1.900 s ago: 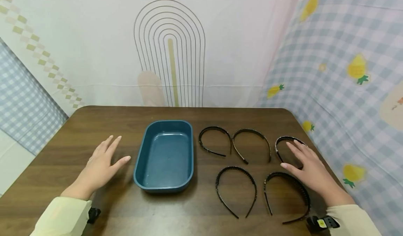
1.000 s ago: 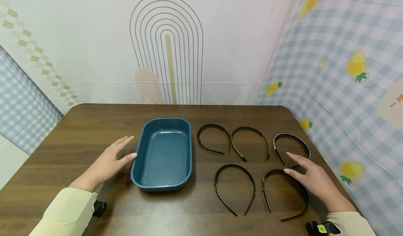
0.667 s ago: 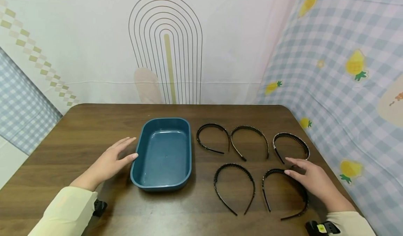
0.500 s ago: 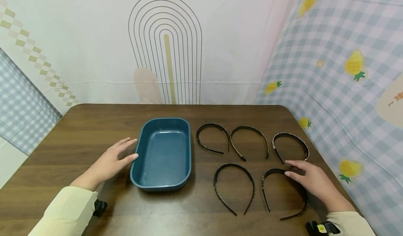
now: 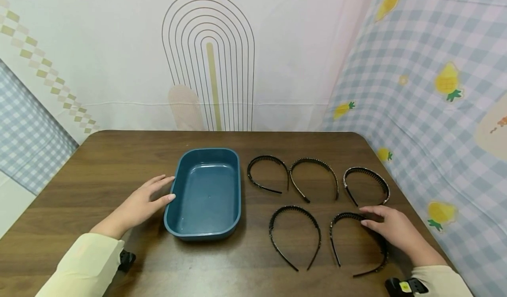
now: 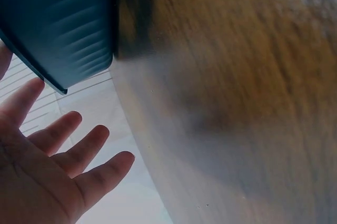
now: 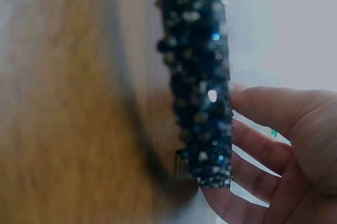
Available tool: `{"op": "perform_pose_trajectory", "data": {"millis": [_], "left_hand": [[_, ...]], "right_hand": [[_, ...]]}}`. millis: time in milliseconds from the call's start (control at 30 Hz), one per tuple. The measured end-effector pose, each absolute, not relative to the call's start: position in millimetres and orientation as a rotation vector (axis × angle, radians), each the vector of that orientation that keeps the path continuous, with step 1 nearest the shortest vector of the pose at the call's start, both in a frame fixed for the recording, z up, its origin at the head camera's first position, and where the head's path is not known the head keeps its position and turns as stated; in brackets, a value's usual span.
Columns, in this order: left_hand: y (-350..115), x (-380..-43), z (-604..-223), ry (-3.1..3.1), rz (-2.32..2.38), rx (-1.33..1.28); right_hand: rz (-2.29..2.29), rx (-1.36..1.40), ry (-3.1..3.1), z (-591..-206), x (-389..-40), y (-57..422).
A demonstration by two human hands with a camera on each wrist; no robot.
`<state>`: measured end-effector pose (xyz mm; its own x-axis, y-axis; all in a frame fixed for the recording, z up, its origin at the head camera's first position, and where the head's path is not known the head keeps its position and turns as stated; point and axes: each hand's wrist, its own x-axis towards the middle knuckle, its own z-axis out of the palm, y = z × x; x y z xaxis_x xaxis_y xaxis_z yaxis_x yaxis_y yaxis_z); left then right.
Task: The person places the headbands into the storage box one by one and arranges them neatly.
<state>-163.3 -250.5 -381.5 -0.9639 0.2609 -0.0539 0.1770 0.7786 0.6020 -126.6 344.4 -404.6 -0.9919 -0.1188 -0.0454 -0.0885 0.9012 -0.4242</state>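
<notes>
Here's the left hand point(image 5: 136, 207) at the left wall of the blue tray point(image 5: 207, 200), grip wide, fingers spread, nothing held, with thumb and forefinger at the rim, most likely a light brace against sliding. The tray sits flat and mouth up on the brown surface point(image 5: 269, 143), a stable way to stand.

Across to the right hand point(image 5: 392, 226), and it's over the top curve of the front right headband point(image 5: 346, 215). Thumb and forefinger are slightly parted, a narrow grip about the band; whether they touch it, I can't tell. That broad curve probably gives a surer hold than the thin ends, which point towards the person.

Four more lie right of the tray: the front left headband point(image 5: 293, 208), the back right headband point(image 5: 362, 170) near the fingertips, the back left headband point(image 5: 267, 158) and the back middle headband point(image 5: 310, 160). Those last two meet or nearly meet, so they may snag; the wider spacing elsewhere should let fingers in.
</notes>
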Motion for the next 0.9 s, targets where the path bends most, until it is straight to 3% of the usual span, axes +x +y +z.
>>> {"op": "perform_pose_trajectory", "data": {"millis": [900], "left_hand": [[-247.3,-160.6,-379.2,2.859,0.872,0.373]], "right_hand": [[-0.659,-0.225,2.953,-411.8,-135.7,352.0]]}}
